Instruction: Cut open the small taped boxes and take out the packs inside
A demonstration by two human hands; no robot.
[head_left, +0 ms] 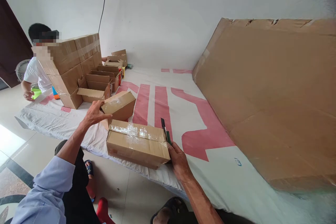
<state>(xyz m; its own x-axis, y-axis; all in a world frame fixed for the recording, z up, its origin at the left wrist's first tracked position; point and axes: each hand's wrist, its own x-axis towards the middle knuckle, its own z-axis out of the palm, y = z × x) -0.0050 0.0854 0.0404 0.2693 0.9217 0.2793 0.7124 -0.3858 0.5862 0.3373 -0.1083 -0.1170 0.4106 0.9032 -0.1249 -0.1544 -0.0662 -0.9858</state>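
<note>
Right grip [180, 162]: clasping dark tool [164, 128] | left grip [93, 113]: touching carton [120, 105], hold unclear | printed cloth [162, 105] | wall [162, 14]

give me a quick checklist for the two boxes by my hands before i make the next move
1. Left hand on the back box: ok, it touches the left end.
2. Right hand on the dark tool: ok, held upright at the front box's right end.
3. Tool's tip safe: cannot tell, too small to make out a blade.
4. Tape along the front box's top: ok, clear strips run along it.
5. Front box well away from the near edge of the cloth: not ok, it sits close to that edge.
</note>
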